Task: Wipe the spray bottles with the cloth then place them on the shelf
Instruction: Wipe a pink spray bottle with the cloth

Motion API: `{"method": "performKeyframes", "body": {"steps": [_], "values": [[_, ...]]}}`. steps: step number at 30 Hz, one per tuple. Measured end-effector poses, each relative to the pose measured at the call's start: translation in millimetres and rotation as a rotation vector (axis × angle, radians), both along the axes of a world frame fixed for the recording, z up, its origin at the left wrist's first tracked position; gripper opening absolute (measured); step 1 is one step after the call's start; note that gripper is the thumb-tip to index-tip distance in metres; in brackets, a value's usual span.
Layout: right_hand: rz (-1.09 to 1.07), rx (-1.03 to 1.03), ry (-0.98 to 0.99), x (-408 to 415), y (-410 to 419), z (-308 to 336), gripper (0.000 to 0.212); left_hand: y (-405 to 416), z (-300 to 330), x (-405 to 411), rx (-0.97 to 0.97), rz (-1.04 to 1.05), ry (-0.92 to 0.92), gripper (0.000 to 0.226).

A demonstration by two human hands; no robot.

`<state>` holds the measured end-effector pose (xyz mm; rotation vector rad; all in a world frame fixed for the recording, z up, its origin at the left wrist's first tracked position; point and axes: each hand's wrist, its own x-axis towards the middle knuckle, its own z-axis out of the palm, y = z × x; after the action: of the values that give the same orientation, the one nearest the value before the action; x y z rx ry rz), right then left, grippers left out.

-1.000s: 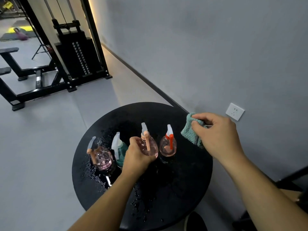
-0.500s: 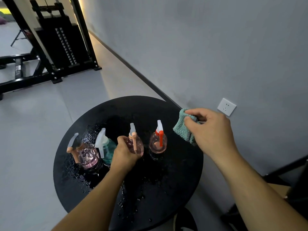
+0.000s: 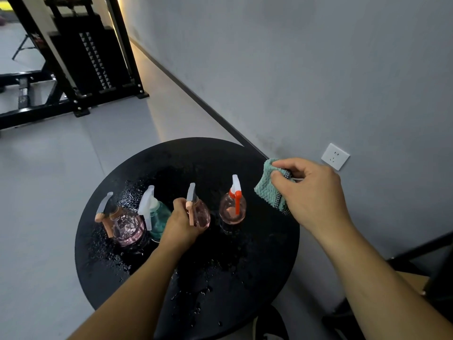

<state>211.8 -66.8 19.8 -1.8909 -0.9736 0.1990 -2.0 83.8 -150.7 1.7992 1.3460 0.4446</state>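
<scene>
- Your left hand (image 3: pixel 182 223) wraps its fingers round a pink spray bottle (image 3: pixel 199 212) with a peach trigger. The bottle is third from the left in a row of four on the round black table (image 3: pixel 186 241). You cannot tell if its bottom sits on the table or is a bit above it.
- Just to its right stands a pink bottle with a red trigger (image 3: pixel 232 207). It is upright and no hand touches it.
- Just to the left of your left hand stands a teal bottle (image 3: pixel 157 217) with a white top. Your hand hides part of it.
- At the far left stands a bumpy pink bottle (image 3: pixel 126 227) with a peach trigger. It is close beside the teal one.
- Your right hand (image 3: pixel 311 196) pinches a green cloth (image 3: pixel 268 188) between thumb and fingers. You hold it in the air over the right edge of the table, near the red-trigger bottle but apart from it.
- The table top is wet, with many water drops (image 3: pixel 196 298) around the bottles and nearer to you.
- A white wall socket (image 3: pixel 335 156) sits on the gray wall past your right hand.
- A black gym machine (image 3: pixel 90 57) stands far back on the left.
</scene>
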Motion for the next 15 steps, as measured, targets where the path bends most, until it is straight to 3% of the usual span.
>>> {"method": "performKeyframes", "body": {"steps": [7, 15], "values": [[0.017, -0.012, -0.009, -4, 5, 1, 0.017, -2, 11, -11, 0.022, -0.042, -0.008, 0.125], [0.027, -0.02, -0.012, -11, -5, 9, 0.018, -28, 60, -29, 0.11, -0.07, 0.036, 0.118]]}}
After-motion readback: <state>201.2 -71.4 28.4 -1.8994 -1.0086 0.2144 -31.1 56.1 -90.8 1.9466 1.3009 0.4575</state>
